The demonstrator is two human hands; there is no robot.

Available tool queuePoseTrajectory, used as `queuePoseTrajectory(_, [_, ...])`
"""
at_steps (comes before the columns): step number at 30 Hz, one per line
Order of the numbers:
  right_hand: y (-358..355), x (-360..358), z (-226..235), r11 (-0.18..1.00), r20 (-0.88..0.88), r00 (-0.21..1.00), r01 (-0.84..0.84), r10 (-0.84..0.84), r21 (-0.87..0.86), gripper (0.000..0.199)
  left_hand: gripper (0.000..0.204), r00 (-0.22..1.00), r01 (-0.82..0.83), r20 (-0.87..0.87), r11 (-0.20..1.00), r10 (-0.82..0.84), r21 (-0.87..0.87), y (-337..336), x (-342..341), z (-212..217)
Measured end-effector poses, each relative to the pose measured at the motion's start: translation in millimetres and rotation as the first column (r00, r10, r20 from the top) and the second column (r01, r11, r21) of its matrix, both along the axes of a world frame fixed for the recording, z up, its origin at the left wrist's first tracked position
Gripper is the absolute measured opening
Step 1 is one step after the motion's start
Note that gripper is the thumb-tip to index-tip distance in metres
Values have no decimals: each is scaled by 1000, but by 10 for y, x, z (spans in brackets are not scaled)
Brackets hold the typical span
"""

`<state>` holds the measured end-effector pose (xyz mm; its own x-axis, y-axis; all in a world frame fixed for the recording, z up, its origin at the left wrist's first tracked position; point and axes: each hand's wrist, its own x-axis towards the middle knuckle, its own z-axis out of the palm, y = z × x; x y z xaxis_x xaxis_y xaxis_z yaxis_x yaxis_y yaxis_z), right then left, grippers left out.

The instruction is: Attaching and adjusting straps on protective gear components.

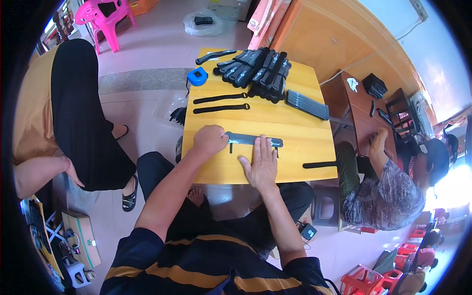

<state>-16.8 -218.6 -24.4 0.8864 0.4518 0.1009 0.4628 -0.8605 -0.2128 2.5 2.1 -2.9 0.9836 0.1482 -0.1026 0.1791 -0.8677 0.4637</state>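
A flat dark grey strap [243, 140], shiny as if in a clear sleeve, lies crosswise on the yellow table [295, 132] in front of me. My left hand [210, 140] is closed at its left end, thumb side against it. My right hand [260, 164] lies flat with fingers stretched over the strap's right part, pressing it to the tabletop. A short black mark [231, 148] shows on the table just below the strap. Two black straps with end loops, the upper strap [220, 98] and the lower strap [221, 108], lie parallel beyond my left hand.
Bundled dark straps [255, 71] are heaped at the far side. Nearby are a blue tape measure [197, 76], a stack of grey sleeves [308, 104] and a single black strap [319, 164] by the right edge. One person stands left; another sits right at a brown table [361, 115].
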Motion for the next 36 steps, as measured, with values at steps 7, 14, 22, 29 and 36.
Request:
queuePoseTrajectory(7, [-216, -49, -45, 978, 34, 978, 207, -206, -24, 91, 30, 1000, -7, -29, 1000, 7, -12, -23, 14, -9])
queuePoseTrajectory(14, [-232, -55, 37, 971, 17, 971, 239, -239, -11, 90, 29, 999, -8, 44, 999, 9, -40, 24, 7, -38])
queuePoseTrajectory(22, [-150, -50, 11, 925, 13, 925, 379, -379, -40, 92, 32, 999, -24, -30, 1000, 24, -4, -4, 20, -17])
queuePoseTrajectory(29, [273, -55, 220, 983, 0, 987, -160, 161, 91, 83, 29, 994, -16, -112, 998, 10, -53, -50, 46, 111])
queuePoseTrajectory(36, [202, 20, 21, 995, 17, 995, -96, 95, 14, 87, 32, 983, -76, -165, 997, 75, 0, 19, 29, 142])
